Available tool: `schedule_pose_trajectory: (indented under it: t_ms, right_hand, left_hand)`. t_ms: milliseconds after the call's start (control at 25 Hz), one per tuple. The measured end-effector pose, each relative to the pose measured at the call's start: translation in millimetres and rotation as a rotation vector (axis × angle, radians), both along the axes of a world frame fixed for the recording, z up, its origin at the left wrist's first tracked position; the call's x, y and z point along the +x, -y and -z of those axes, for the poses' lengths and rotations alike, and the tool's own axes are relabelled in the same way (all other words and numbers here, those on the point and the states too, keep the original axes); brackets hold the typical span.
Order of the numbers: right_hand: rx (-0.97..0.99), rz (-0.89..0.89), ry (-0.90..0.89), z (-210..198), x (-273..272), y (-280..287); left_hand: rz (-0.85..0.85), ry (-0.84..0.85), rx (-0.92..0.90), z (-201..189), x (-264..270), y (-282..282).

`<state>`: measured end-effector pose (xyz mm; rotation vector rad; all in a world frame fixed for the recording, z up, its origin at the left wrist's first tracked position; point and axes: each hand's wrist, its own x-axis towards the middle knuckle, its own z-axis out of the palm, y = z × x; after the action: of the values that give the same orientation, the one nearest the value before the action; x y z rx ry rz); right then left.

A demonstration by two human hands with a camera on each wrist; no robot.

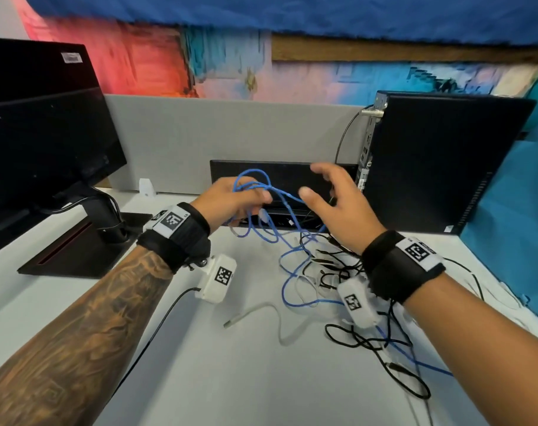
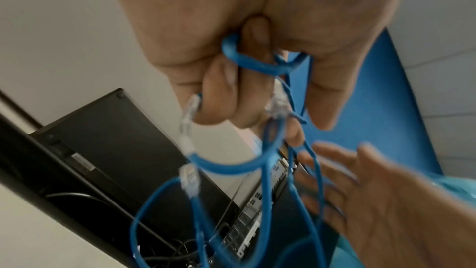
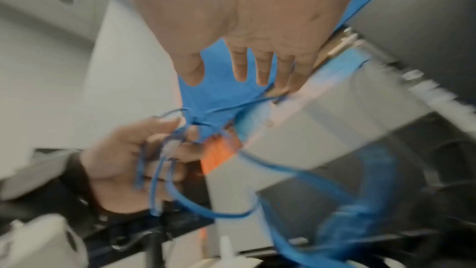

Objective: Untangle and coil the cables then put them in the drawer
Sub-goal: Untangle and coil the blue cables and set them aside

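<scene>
Counter (image 1: 200, 364): black/white cables (image 1: 338, 272) lie tangled just in front of the PC tower (image 1: 439, 167). Your left hand (image 1: 230, 198) grips blue cable (image 1: 287, 241) loops above the tangle; right hand (image 1: 338, 207) spread, empty. Step: coiling. Next: feed another loop w/ right hand.

The white desk (image 1: 237, 379) carries tangled cables (image 1: 332, 281), a monitor stand (image 1: 86, 244) and a computer tower (image 1: 439, 161).

Your head camera looks forward and down from above at the desk (image 1: 218, 348), while each wrist camera peers close along its palm and upward, and all three share the blue cable (image 1: 263, 192) held in your left hand (image 1: 230, 201) beside your right hand (image 1: 332, 207).
</scene>
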<state>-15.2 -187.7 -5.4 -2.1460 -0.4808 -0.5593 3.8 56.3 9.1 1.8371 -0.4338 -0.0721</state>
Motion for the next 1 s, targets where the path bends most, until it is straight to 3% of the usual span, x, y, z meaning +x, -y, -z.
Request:
schedule_pose_trajectory:
  t_ms: [80, 200, 320, 440, 600, 720, 840, 1000]
  right_hand:
    - [-0.005, -0.074, -0.011, -10.6, -3.5, -26.6]
    - [-0.001, -0.245, -0.347, -22.1, -2.9, -40.6]
    - [-0.129, -0.317, -0.423, -26.5, -3.9, -33.1]
    - [-0.183, -0.187, -0.269, -28.6, 1.3, -11.6]
    - [-0.427, -0.166, -0.362, -29.3, 5.1, 11.2]
    - [-0.213, -0.223, -0.292, -26.1, 4.9, -15.5]
    - [-0.028, -0.36, -0.47, -24.2, 6.1, -41.4]
    - [0.029, -0.242, -0.342, -32.1, 6.7, -34.8]
  left_hand:
    - [0.129, -0.003, 0.077, 1.2, -7.9, 5.0]
    - [0.283, -0.165, -0.095, 3.4, -13.2, 5.8]
    - [0.168, -0.225, -0.176, 11.8, -10.5, -3.0]
    - [-0.015, -0.191, -0.251, 19.1, -7.3, -14.5]
    - [-0.148, -0.135, -0.358, 16.7, -7.7, -17.4]
    - [-0.096, -0.034, -0.26, 9.5, -12.2, -2.3]
    - [-0.086, 0.06, -0.184, 5.8, -14.0, 9.9]
    - [-0.085, 0.045, -0.036, 9.7, -14.9, 5.2]
